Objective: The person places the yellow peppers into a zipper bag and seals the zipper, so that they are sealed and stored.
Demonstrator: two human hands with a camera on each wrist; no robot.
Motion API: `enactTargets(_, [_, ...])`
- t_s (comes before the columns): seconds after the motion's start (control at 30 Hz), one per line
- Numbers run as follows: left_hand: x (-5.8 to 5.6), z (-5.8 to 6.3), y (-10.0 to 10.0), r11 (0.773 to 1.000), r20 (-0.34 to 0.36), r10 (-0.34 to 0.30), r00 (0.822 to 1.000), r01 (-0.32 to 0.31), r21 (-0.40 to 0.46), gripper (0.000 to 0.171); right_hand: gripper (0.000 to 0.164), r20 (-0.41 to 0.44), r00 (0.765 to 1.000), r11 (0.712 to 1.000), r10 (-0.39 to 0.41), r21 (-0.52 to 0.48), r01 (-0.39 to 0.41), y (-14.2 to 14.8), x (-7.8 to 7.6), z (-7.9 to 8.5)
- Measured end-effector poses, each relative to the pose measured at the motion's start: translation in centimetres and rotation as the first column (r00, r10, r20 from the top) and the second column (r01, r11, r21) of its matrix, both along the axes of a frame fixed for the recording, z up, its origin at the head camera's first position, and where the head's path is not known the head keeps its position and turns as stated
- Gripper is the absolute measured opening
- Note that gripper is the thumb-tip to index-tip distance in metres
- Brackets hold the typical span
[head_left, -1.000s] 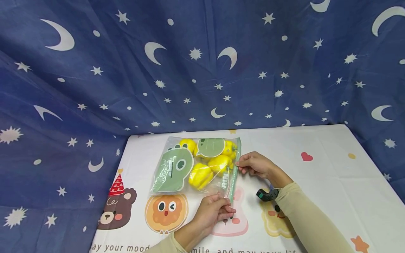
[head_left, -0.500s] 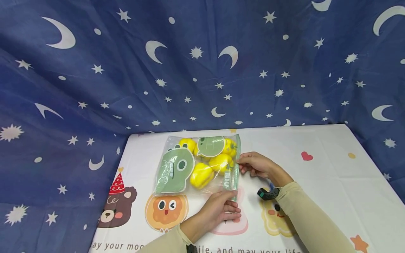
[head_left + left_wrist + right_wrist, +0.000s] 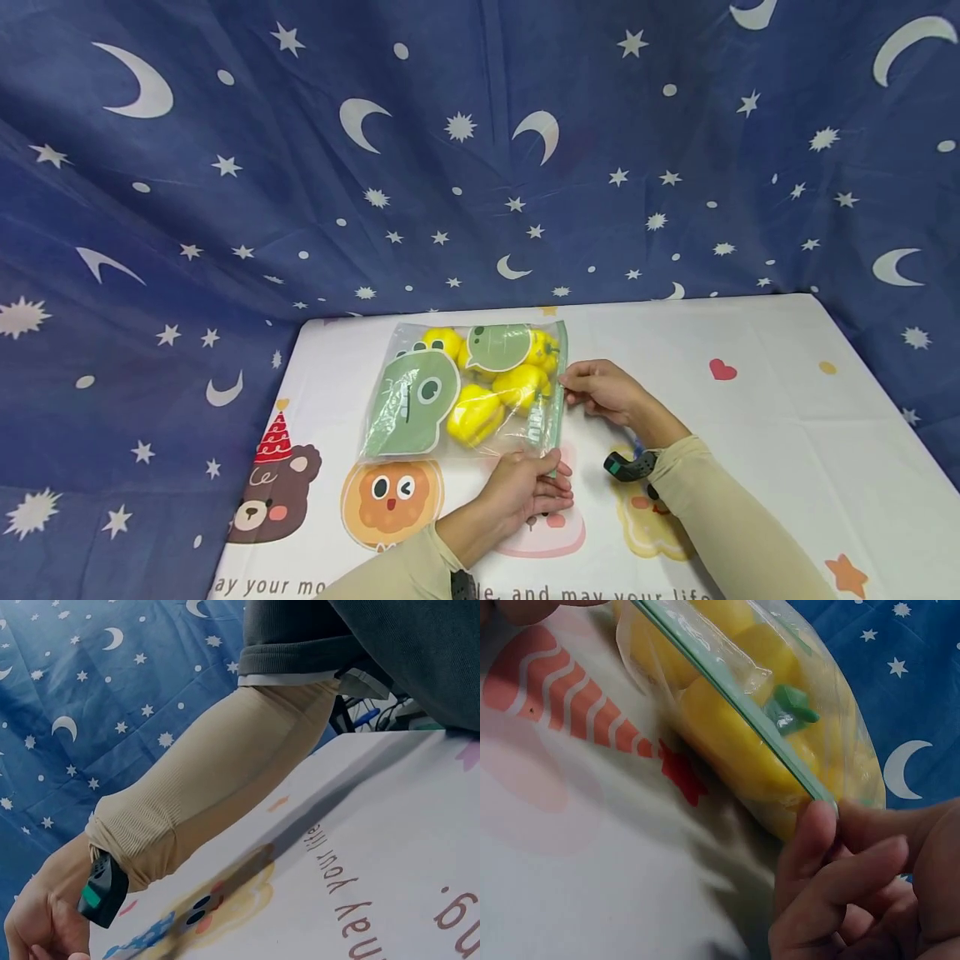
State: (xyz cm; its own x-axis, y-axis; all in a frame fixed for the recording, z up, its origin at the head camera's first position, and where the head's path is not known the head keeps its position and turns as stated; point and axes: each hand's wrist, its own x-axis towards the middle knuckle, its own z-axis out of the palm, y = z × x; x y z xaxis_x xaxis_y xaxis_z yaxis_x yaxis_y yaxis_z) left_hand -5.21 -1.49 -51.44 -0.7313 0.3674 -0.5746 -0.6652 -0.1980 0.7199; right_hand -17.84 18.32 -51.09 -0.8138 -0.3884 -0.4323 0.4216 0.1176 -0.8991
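Note:
A clear zip bag (image 3: 422, 408) with a green dinosaur print lies flat on the table, its green zip edge facing right. Several yellow bell peppers (image 3: 476, 415) show through the plastic; one green stem (image 3: 789, 709) is visible in the right wrist view. My left hand (image 3: 521, 492) pinches the near end of the zip edge, thumb on top. Farther along that edge, my right hand (image 3: 607, 390) grips the zip strip (image 3: 735, 694) between thumb and index finger. The strip looks pressed together between the hands. In the left wrist view my right hand (image 3: 49, 919) shows only partly.
A white cloth (image 3: 757, 467) printed with cartoon animals and lettering covers the table. Behind and to the sides hangs a blue curtain (image 3: 450, 233) with moons and stars. Each wrist carries a black band, the right one (image 3: 630, 465) with a green patch.
My left hand has slid slightly up and right onto the zip edge's near corner, its thumb coming over the top. The right hand has stayed nearly in place; the bag has barely shifted.

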Motion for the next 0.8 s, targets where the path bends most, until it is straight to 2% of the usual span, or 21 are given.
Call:
enactTargets(0.17, [0.2, 0.2, 0.2, 1.0, -0.006, 0.026, 1.0, -0.026, 0.002, 0.032, 0.015, -0.025, 0.998, 0.998, -0.055, 0.016, 0.056, -0.3, -0.2, 0.0])
enactTargets(0.53, [0.7, 0.5, 0.1, 0.999, -0.041, 0.042, 0.998, -0.043, -0.025, 0.033, 0.014, -0.039, 0.99, 0.991, -0.132, 0.015, 0.133, -0.9, -0.8, 0.6])
enactTargets(0.8, [1.1, 0.7, 0.0, 0.999, -0.037, 0.007, 0.999, -0.009, -0.046, 0.034, 0.016, -0.039, 0.978, 0.975, -0.207, 0.073, 0.21, -0.9, -1.7, 1.1])
